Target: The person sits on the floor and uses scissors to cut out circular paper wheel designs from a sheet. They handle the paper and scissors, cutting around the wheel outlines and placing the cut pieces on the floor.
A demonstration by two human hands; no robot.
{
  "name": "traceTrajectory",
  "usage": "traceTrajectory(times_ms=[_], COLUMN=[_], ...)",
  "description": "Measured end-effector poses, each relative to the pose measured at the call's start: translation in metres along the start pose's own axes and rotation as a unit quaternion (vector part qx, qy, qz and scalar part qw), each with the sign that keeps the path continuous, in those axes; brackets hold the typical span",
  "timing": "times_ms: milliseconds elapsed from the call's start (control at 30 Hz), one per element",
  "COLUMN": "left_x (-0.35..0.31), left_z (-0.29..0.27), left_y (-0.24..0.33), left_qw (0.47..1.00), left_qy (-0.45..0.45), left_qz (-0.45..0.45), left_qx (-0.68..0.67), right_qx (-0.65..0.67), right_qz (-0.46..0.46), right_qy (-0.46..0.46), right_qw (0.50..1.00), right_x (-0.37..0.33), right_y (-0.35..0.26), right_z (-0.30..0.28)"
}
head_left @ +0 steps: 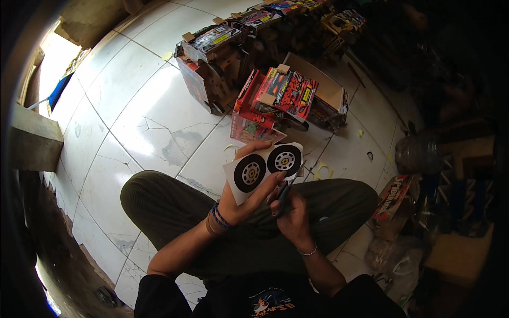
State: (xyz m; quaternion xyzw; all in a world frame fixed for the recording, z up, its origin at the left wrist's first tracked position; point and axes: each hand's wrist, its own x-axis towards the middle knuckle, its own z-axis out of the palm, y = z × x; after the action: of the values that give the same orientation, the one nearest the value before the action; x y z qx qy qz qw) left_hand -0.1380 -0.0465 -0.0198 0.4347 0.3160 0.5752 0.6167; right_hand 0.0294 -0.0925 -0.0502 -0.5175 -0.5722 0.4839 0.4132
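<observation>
Left hand [239, 208] clamps the card [266, 168], right hand [294, 216] grips scissors [283, 197] at its 4 o'clock side; both wheels [250, 173] are joined, not yet cut apart.

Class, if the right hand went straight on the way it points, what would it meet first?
Probably the left hand, at its thumb, or the wheel-printed sheet it holds; depth there is unclear.

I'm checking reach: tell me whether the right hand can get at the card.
Likely yes: the right hand, holding scissors, is close beside the card, whose right edge looks free of the left hand.
</observation>
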Motion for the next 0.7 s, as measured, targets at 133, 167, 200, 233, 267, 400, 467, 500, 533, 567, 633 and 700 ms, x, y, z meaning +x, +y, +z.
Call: traceTrajectory(times_ms=[133,167,200,233,267,400,467,500,533,567,633,700], left_x=[0.0002,0.0004,0.0004,0.0007,0.0010,0.0001,0.0009,0.0012,0.0014,0.0016,0.0021,0.0029], left_z=[-0.0005,-0.0005,-0.0007,-0.0003,0.0003,-0.0002,-0.0011,-0.0015,-0.0017,-0.0018,-0.0020,-0.0023], left_y=[0.0004,0.0004,0.0007,0.0006,0.0005,0.0022,0.0023,0.0021,0.0017,0.0011,-0.0006,-0.0027], left_qw=[1.000,1.000,1.000,1.000,1.000,1.000,0.999,0.999,0.999,0.999,0.999,0.999], left_qy=[-0.002,-0.004,-0.005,-0.005,-0.005,-0.014,-0.015,-0.015,-0.015,-0.014,-0.016,-0.020], left_qz=[0.003,0.005,0.007,0.010,0.013,0.010,0.019,0.024,0.024,0.024,0.027,0.034], left_qx=[0.001,0.005,0.010,0.011,0.012,0.012,0.030,0.039,0.036,0.032,0.027,0.026], right_qx=[0.003,0.017,0.006,0.007,0.019,0.009,0.014,0.009,0.014,0.030,0.018,0.018], right_qz=[0.009,0.011,0.008,0.004,-0.001,-0.001,0.003,0.005,0.007,0.007,0.005,0.002], right_qy=[0.006,0.006,0.005,0.003,0.001,-0.004,-0.004,-0.003,-0.001,-0.001,-0.002,-0.005], right_qw=[1.000,1.000,1.000,1.000,1.000,1.000,1.000,1.000,1.000,1.000,1.000,1.000], right_x=[0.0001,0.0000,-0.0001,-0.0001,-0.0001,0.0004,0.0006,0.0003,-0.0002,-0.0004,-0.0003,0.0000], right_y=[-0.0001,-0.0001,-0.0003,-0.0004,-0.0006,-0.0009,-0.0006,-0.0004,-0.0003,0.0000,0.0006,0.0010], right_z=[0.0010,0.0011,0.0011,0.0008,0.0003,-0.0020,-0.0031,-0.0031,-0.0031,-0.0031,-0.0039,-0.0059])
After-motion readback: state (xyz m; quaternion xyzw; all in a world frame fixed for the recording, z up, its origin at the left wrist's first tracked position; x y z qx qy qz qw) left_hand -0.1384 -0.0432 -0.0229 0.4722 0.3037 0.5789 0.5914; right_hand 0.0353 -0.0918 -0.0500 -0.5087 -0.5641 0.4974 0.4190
